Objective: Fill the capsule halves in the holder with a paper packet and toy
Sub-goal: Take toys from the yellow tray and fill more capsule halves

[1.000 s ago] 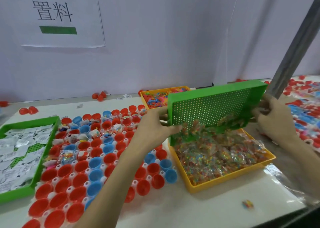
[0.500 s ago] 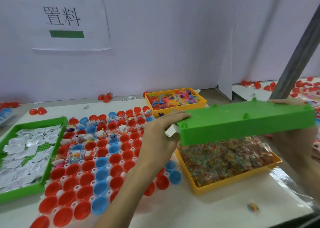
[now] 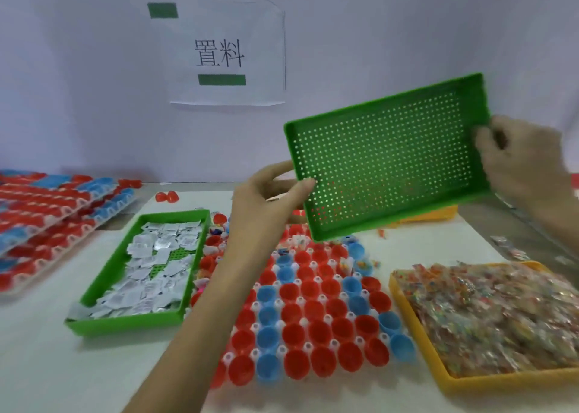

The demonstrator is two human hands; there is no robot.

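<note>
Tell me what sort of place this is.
Probably a hand-packing bench in a toy workshop. A holder of capsule halves sits between a green tray of paper packets and a yellow tray of bagged toys; more holders are stacked at left; a printed sign hangs on the wall.

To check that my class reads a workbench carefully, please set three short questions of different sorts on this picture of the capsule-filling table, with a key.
1. True or false: the lifted green tray is full of toys.
2. Fill in: the bagged toys lie in a ____ tray.
3. What lies in the green tray on the table? A) paper packets B) bagged toys C) coins

Key
1. False: it is empty, gripped at its ends by the left hand and right hand.
2. Yellow: the yellow tray.
3. A
</note>
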